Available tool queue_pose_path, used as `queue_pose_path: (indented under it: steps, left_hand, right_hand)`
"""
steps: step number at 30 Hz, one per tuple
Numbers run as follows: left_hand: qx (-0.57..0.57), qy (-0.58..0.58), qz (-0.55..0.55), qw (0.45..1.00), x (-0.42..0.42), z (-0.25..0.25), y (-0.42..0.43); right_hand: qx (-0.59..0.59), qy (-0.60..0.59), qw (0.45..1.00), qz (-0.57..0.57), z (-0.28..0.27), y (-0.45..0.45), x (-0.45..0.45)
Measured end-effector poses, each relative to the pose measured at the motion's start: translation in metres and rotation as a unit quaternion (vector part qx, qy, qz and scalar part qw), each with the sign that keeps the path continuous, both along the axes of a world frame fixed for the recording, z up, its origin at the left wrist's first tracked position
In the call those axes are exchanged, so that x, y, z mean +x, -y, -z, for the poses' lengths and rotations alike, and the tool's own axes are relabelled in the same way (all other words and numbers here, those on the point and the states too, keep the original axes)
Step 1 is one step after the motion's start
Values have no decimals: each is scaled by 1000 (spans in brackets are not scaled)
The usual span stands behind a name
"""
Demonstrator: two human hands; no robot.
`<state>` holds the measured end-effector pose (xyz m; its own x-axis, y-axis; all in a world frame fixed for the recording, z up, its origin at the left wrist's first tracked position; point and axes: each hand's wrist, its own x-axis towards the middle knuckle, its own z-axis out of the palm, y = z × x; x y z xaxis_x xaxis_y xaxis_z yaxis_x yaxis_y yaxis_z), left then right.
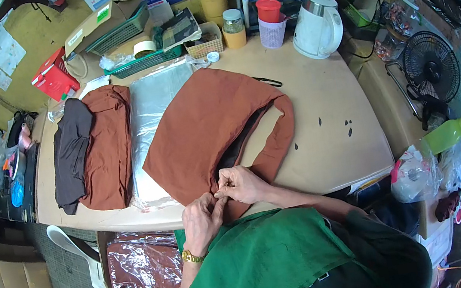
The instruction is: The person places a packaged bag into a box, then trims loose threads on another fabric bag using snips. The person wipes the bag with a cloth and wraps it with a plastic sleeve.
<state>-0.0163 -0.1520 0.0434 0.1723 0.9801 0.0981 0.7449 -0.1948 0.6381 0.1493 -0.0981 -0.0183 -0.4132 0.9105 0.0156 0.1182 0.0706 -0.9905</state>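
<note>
A rust-brown fabric shoulder bag [206,108] with a dark lining lies on the table, its strap curving round on the right. At the bag's near edge, where the strap joins the body, my left hand [200,225] pinches the cloth. My right hand [243,184] is closed on the same spot, its fingertips touching those of the left. Whether something small sits between the fingertips is hidden. A black loop-shaped handle [269,81] sticks out from under the bag's far side. Left of the bag lies a stack of clear plastic sleeves [148,182], partly beneath it.
Folded brown cloth pieces [112,145] and a dark cloth [74,155] lie at the table's left. Along the back stand baskets [141,64], a jar [234,28], a lilac cup [273,33] and a white kettle [317,25]. A box of plastic-wrapped brown items [144,268] stands below the front edge.
</note>
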Motion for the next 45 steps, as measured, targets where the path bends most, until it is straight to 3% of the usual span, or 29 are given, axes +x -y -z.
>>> queue_pose_path:
  steps: [4,6,7,9,13,14,16,17,18,19,21,22,25,27,28,30,31,32,33,34,35,37,38,39,41,43,45]
  left_hand:
    - [0,-5,12,1000,-9,-2,3]
    - [9,-22,12,1000,-13,-8,7]
    - [9,-22,12,1000,-16,-10,8]
    - [2,-9,7,1000,-21,-16,9]
    - [-9,43,-73,996,-59,-30,18]
    - [-11,44,-74,996,-63,-33,15]
    - [19,-125,-110,986,-70,-37,12]
    - [38,-124,-143,981,-81,-23,10]
    - [120,-169,-163,965,-84,-19,7]
    - [201,-212,-180,939,-85,-20,0]
    - [182,-85,-90,975,-68,-26,-5]
    - [162,-46,2,986,-55,-19,-10]
    - [135,-148,94,975,-9,0,-10]
    - [113,-171,135,969,-13,16,-17]
    - [113,-172,137,969,-22,19,-17]
    - [-87,33,195,976,-34,-17,-19]
    - [0,148,204,968,-37,-35,-19]
    - [-94,202,105,969,-55,-44,-20]
    - [-13,237,-14,971,-51,-63,-23]
    - [159,192,-101,963,-41,-80,-29]
    - [443,-31,-195,875,-47,-76,-48]
    - [339,93,-139,926,-41,-69,-41]
    - [256,138,-4,957,-29,-67,-36]
    - [231,61,109,965,-16,-63,-36]
    - [188,-86,86,975,4,-29,-35]
    - [150,-103,98,978,-34,50,-58]
    - [179,-65,70,979,-47,52,-63]
  right_hand:
    - [38,-71,994,75,10,-23,13]
    - [56,111,976,177,-31,-34,35]
    - [274,174,916,237,-21,-48,46]
    - [411,260,825,288,-34,-61,69]
    - [283,267,811,436,-30,-91,131]
    - [275,259,826,418,-27,-88,133]
    - [266,251,844,392,-22,-81,132]
    - [206,193,896,344,-22,-76,130]
    - [143,131,936,293,-21,-73,128]
    - [142,130,938,289,-17,-74,132]
    - [-18,18,981,190,-10,-72,147]
    - [-19,19,982,186,-9,-67,149]
    - [170,144,968,114,-22,-50,145]
    - [295,357,875,141,-26,-45,136]
    - [294,357,875,143,-26,-46,136]
    - [401,368,831,111,-31,-54,138]
    - [437,371,814,98,-35,-57,138]
    - [302,243,915,112,-43,-55,130]
    - [152,106,975,121,-49,-55,121]
    - [151,106,976,118,-54,-57,113]
    - [135,136,970,151,-59,-62,103]
    - [120,163,961,187,-53,-77,92]
    - [113,155,964,184,-35,-87,88]
    - [107,149,967,179,-30,-92,84]
    - [84,174,968,163,-26,-94,84]
    - [29,193,970,142,-12,-96,90]
    - [14,152,982,112,8,-95,99]
